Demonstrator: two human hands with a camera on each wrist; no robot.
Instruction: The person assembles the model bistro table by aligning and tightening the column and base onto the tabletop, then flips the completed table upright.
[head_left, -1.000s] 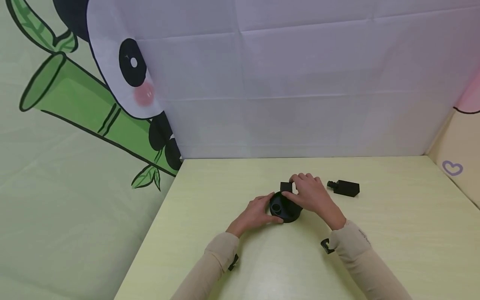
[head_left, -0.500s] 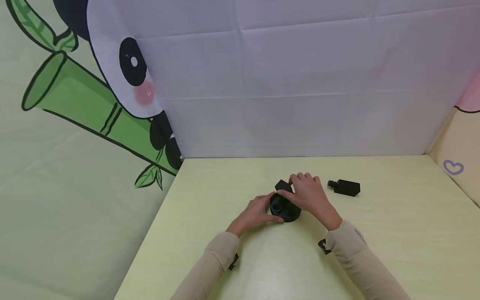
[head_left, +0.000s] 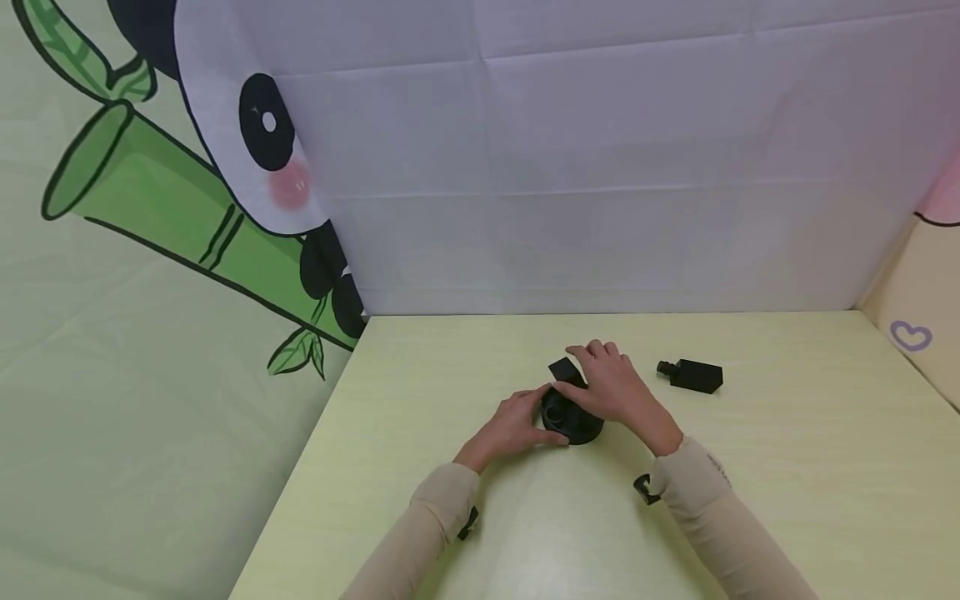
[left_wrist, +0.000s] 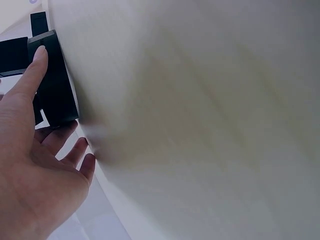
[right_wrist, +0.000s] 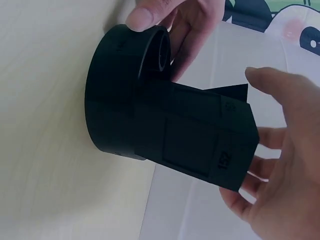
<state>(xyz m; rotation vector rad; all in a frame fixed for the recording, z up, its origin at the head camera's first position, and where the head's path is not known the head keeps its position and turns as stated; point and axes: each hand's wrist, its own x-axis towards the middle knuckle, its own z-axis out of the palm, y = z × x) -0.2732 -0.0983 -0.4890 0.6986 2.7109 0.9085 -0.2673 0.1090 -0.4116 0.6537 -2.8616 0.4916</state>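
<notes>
In the head view a black round base (head_left: 573, 423) with a ring-shaped hole in its top sits on the table. My left hand (head_left: 516, 425) grips its left side, thumb in front and fingers behind; the left wrist view shows the thumb (left_wrist: 35, 70) along the black wall. A black square block (right_wrist: 200, 132), marked 152, stands in the base, turned at an angle. Around this block my right hand (head_left: 617, 390) is spread, with a gap visible at the index finger. In the right wrist view its thumb (right_wrist: 265, 80) lies just off the block's corner.
A second black block with a narrow neck (head_left: 693, 376) lies on its side to the right on the pale table (head_left: 787, 458). Behind the table hangs a white cloth (head_left: 600, 208); a printed green cloth (head_left: 112, 417) is at left.
The black block has turned in the base, its top swinging slightly left. My right hand has moved left with it, and its fingers have opened away from the block. The left hand stays put.
</notes>
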